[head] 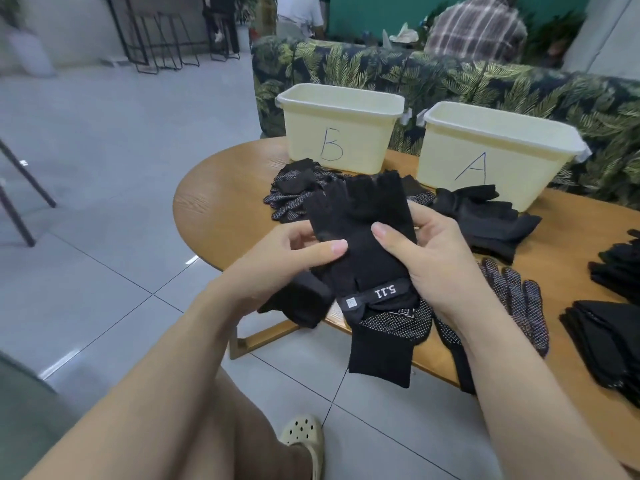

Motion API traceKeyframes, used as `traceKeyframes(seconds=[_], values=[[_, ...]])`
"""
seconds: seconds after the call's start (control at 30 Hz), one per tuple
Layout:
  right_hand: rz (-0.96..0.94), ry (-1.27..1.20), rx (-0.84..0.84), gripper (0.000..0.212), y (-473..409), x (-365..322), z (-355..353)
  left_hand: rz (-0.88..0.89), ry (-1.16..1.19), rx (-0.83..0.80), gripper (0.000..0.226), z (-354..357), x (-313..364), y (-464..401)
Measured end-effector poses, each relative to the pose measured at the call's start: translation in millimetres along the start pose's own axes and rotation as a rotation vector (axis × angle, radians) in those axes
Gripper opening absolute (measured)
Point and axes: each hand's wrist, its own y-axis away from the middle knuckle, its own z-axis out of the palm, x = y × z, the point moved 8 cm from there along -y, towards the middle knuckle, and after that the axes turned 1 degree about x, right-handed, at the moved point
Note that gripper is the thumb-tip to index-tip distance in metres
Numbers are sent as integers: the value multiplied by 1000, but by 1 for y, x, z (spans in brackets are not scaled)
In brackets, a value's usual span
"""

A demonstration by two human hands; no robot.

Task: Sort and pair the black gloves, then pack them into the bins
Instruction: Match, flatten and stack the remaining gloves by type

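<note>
Both hands hold up black fingerless gloves with a strap marked 5.11, above the near edge of the round wooden table. My left hand grips them from the left, thumb on top. My right hand grips them from the right, thumb pressed on the fabric. A dotted glove with a long cuff hangs under them. Two cream bins stand at the back: bin B on the left, bin A on the right.
Dotted gloves lie in front of bin B. Plain black gloves lie before bin A, another dotted glove near my right wrist, and black stacks at the right edge. A leaf-print sofa stands behind the table.
</note>
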Motion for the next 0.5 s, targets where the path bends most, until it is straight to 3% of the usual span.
traceKeyframes(seconds=[0.1,0.3,0.5], values=[[-3,-33,-22,24,-4,2,13,-11,21,-13,46,-25,-2,9],[116,-34,-15,24,-6,26,33,-15,225,214,38,-59,-17,22],[213,-83,-42,20,-11,41,37,-79,288,295,56,-57,-24,21]])
